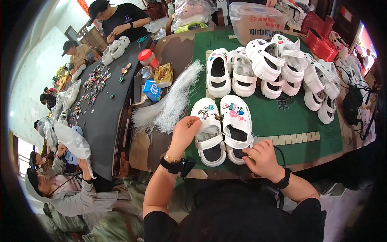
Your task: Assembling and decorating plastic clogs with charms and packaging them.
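1. Because left clog [210, 142] and right clog [238, 142] sit side by side on the mat [290, 121], toes forward, each hand can probably work at one outer flank without crossing over.
2. Charms [232, 106] face upward on both toes, perhaps so they show plainly; other clogs [264, 71] stand beyond, apparently set back to leave room, and pale strands [169, 103] lie leftward, likely for easy reach.
3. Left hand [186, 130]: fingers curled, tips drawn together at the left clog's outer side, level with its opening. Whether they pinch anything, I cannot tell.
4. Right hand [264, 158]: thumb and forefinger bent at the right clog's outer side, near the heel; any grasp is unclear.
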Demonstrator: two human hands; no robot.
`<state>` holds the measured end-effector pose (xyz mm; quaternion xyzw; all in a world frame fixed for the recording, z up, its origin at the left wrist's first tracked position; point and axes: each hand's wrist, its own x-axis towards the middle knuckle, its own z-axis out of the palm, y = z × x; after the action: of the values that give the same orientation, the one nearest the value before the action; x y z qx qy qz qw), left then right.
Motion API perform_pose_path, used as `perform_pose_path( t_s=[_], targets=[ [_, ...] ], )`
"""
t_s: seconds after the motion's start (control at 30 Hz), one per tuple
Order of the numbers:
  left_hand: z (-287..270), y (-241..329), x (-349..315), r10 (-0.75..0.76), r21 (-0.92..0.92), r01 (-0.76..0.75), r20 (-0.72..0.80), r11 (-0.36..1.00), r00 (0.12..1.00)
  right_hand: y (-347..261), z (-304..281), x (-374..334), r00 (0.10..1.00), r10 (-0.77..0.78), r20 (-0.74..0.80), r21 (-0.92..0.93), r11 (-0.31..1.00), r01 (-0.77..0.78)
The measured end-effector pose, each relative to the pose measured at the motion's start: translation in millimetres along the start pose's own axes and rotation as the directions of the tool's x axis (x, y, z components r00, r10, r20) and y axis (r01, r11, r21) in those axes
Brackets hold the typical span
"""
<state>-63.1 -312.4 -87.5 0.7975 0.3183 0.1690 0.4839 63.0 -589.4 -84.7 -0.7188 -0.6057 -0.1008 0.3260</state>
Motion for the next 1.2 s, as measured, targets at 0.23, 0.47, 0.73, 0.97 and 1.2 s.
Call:
perform_pose_path(
  t_s=[0.23,0.47,0.73,0.97,1.2],
  targets=[
    [-2,5,-4,-0.040,-0.059,0.040,0.005,0.997,0.999,19,-15,28,0.968,0.213,-0.130,0.157,0.969,-0.192],
    [-5,0,-1,-0.012,0.016,0.011,0.068,1.000,0.998,45,16,71,0.866,0.430,0.254,0.089,0.882,-0.463],
    [-21,15,-1,0.101,0.176,-0.131,0.169,0.976,0.980,46,22,93,0.754,0.496,0.431,-0.135,0.862,-0.489],
    [-34,5,1,0.178,-0.014,-0.180,0.268,0.983,0.947,47,28,87,0.750,0.505,0.427,-0.013,0.833,-0.553],
    [-29,10,-4,0.055,-0.510,0.218,0.466,0.832,0.883,45,22,81,0.767,0.523,0.372,0.380,0.668,-0.640]
  ],
)
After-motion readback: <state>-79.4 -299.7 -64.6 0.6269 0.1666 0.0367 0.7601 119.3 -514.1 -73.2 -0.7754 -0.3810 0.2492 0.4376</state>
